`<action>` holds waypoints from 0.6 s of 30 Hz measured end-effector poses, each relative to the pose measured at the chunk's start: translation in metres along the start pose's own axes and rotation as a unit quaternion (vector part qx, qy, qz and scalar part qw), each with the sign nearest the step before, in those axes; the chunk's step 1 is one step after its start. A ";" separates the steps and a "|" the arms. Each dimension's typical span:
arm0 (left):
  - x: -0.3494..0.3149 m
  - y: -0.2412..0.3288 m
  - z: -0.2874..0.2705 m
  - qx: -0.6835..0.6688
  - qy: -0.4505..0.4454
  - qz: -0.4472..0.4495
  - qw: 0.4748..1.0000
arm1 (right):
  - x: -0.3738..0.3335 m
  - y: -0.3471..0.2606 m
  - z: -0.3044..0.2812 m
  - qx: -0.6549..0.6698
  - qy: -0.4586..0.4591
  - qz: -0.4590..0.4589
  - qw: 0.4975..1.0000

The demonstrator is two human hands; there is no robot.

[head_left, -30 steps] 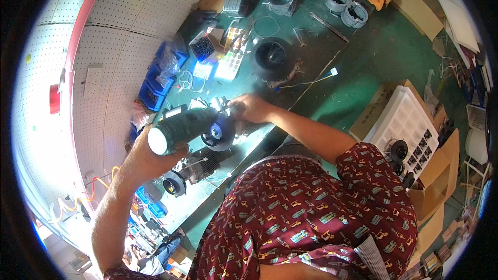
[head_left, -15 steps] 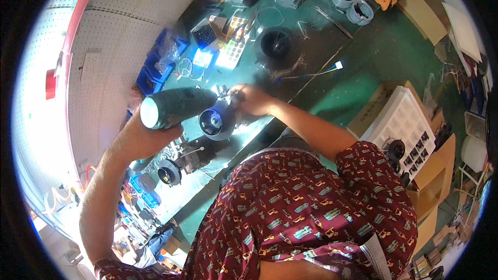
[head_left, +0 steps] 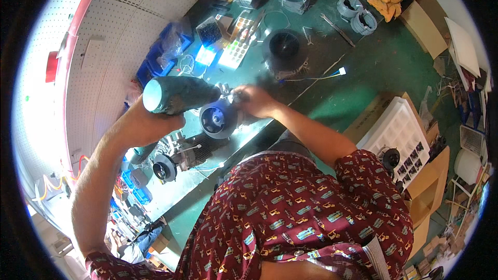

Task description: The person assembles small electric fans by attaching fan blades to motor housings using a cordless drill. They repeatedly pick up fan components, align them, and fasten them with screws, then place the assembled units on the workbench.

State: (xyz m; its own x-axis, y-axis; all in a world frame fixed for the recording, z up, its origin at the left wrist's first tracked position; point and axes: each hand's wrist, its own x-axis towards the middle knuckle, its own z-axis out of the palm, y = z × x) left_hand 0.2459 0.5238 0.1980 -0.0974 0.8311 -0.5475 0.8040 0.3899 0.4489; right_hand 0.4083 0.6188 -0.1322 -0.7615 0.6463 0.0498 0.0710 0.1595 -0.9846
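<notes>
My left hand [head_left: 148, 127] is wrapped round the grip of a dark green power driver [head_left: 181, 95]. The driver lies almost level, its nose pointing right at the metal top of a motor with a round fan housing [head_left: 218, 119]. Whether the bit touches a screw there I cannot make out. My right hand [head_left: 254, 101] is closed on the far right side of that motor, its fingertips partly hidden. Left of it and nearer to me, a second motor with a black fan [head_left: 165, 168] lies on the bench, a pale cable across it.
On the green bench [head_left: 311, 93] are a dark round fan housing [head_left: 282, 45], a white-plugged cable [head_left: 340, 71], a sticker sheet [head_left: 236, 54] and grey rings [head_left: 358, 14]. Blue bins [head_left: 158, 54] line the wall. A white tray [head_left: 386, 135] in a carton stands right. Another person [head_left: 129, 246] is at lower left.
The view has shifted slightly. My left hand still holds the driver against the top of the motor, and my right hand keeps its grip on the motor.
</notes>
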 end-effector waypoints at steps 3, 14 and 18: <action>0.002 -0.007 0.002 0.006 0.008 0.031 0.999 | -0.001 0.002 -0.003 -0.024 0.001 -0.024 0.999; 0.008 -0.003 -0.001 0.031 -0.010 0.012 0.999 | -0.083 0.006 0.017 -0.109 0.163 -0.098 0.976; 0.013 -0.004 -0.005 0.071 -0.012 0.032 0.997 | -0.087 0.000 0.026 -0.167 0.157 -0.084 0.970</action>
State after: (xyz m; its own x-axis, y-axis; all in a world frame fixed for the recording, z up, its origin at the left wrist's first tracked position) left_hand 0.2386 0.5344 0.1925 -0.0295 0.8422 -0.5383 0.8831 0.2742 0.3806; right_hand 0.4580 0.5430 -0.1406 -0.5498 0.7780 0.3042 0.2077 0.4801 -0.8523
